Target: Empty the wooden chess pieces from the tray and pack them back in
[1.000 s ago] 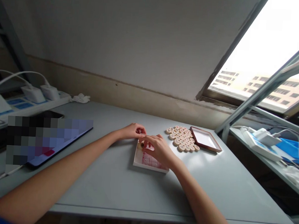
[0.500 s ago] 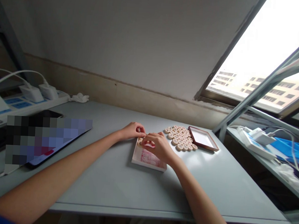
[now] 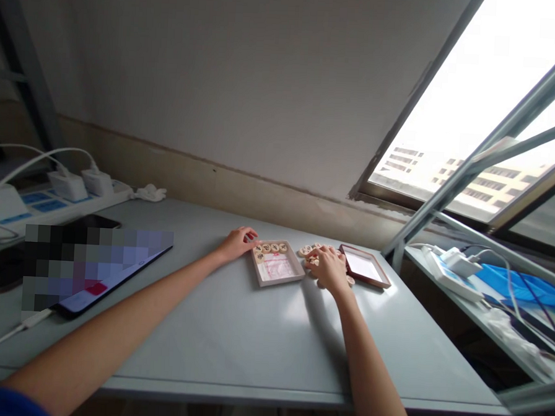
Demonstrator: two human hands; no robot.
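left hand (image 3: 237,244): fingers a bit apart, by box (image 3: 280,282), maybe steadying it | right hand (image 3: 331,268): on loose discs (image 3: 305,250) near table's (image 3: 234,330) far edge, can't tell if gripping | 5 discs (image 3: 275,247): inside box, walls stop rolling

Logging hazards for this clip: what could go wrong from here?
The right hand covers much of the piece cluster, so its fingers might nudge neighbouring pieces. The framed lid lies right beside them and could get bumped. The left hand, at the box's corner, might shift it.
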